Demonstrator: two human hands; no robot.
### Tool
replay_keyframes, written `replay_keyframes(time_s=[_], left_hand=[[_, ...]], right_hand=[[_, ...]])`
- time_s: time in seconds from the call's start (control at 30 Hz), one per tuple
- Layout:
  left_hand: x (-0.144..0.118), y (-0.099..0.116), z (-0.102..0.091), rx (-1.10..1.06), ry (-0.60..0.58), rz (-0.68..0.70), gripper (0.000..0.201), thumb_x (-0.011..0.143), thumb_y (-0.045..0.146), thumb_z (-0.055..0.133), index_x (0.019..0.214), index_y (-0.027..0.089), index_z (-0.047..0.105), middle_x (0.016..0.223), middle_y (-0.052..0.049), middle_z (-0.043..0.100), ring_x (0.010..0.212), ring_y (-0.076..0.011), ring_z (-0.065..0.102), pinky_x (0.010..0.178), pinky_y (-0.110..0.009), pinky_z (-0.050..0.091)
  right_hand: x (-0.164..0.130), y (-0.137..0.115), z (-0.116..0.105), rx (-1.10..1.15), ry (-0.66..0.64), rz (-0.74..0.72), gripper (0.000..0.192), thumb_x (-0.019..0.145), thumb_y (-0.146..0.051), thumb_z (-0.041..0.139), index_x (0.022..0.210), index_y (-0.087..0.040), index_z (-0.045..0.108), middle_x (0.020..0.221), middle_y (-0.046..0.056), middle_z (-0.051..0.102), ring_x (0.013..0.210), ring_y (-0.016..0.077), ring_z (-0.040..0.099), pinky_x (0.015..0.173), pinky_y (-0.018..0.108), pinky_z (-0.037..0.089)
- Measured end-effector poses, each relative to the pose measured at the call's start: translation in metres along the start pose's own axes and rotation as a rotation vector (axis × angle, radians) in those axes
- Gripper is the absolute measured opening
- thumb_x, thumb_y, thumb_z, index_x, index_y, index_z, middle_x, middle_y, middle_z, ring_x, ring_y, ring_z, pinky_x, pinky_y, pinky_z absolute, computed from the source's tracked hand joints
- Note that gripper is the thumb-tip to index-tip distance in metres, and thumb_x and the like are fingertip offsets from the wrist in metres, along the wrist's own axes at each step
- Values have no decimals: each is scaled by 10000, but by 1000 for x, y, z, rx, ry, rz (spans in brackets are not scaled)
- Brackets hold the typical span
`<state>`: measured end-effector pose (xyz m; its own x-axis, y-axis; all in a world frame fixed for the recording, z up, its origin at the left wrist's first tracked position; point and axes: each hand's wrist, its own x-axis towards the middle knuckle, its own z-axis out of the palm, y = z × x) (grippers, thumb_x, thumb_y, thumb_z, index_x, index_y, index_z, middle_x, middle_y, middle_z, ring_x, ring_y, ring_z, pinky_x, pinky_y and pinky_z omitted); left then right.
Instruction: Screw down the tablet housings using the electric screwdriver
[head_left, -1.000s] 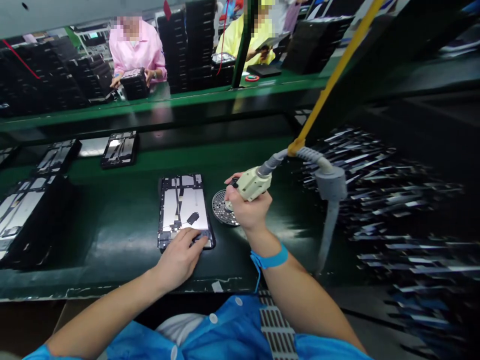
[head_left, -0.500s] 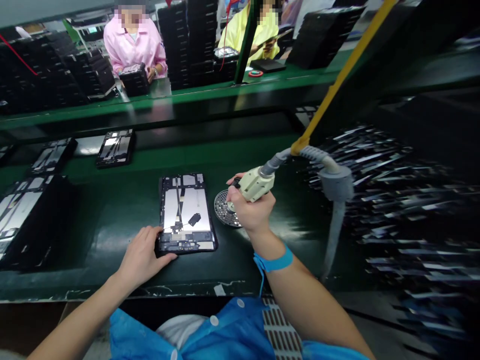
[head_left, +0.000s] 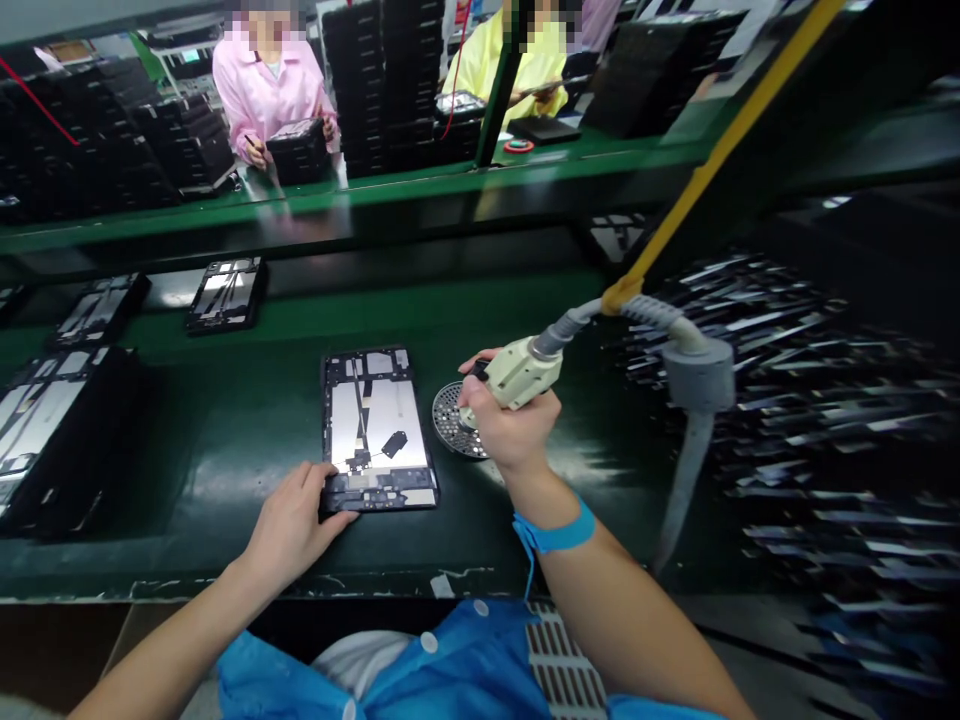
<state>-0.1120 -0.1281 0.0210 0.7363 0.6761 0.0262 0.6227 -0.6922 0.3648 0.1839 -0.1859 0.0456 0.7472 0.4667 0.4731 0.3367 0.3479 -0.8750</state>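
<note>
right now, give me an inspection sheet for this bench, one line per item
Surface: green bench, glossy, front edge scuffed
Work items: opened device, lying flat; cream handheld tool; perforated disc beside the device
Clutter: device stack at left; blurred strips at right
Hands: left hand touches the device's near-left corner; right hand grips the tool
Cables: grey cable from the tool, tied to yellow strap
Surroundings: person in pink, person in yellow opposite

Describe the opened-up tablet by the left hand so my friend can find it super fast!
Find the long green workbench, then the left hand near its front edge. That hand touches the lower left edge of an opened tablet. Unlike the thick stack to its left, it lies low, with a small black piece on its silver panel.
</note>
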Motion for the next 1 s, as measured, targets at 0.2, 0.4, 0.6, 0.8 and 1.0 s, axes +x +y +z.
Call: replay_keyframes(time_s=[0.2,0.4,0.6,0.8,1.0], left_hand=[[-3,-6,-7,5,19,131,403,947,404,683,1267,200,547,941,-54,668,805,-231,664,679,-340,548],[36,8,-34,32,-3,313,175,1011,302,569,1145,209,632,1099,-92,679,1034,-261,636,860,-395,561],[80,29,-42,225,-253,454,118,923,129,584,994,178,665,929,-79,671,863,-249,664,769,-375,570],[80,26,-54,37,-146,516,108,945,181,549,995,187,645,1018,-62,644,761,-157,661,685,-280,559],[44,23,-28,-150,-33,597,189,982,161,533,1149,184,620,1086,-98,647,935,-182,669,797,-303,588]], right_hand=[[0,-6,1,2,-16,-7,205,796,-229,730,994,-192,690,842,34,735,695,199,723,679,394,637],[-2,-10,2,3,-29,-21,193,804,-220,723,992,-198,690,847,32,731,685,191,713,630,370,628],[-1,-4,1,25,-17,-17,211,803,-215,729,1010,-196,695,878,40,736,740,206,730,692,396,632],[0,-4,1,16,-11,-25,219,809,-243,731,1020,-204,689,891,39,740,788,217,748,739,414,649],[0,-7,1,21,-15,-33,185,799,-239,734,979,-215,697,883,42,745,836,240,755,786,448,657]])
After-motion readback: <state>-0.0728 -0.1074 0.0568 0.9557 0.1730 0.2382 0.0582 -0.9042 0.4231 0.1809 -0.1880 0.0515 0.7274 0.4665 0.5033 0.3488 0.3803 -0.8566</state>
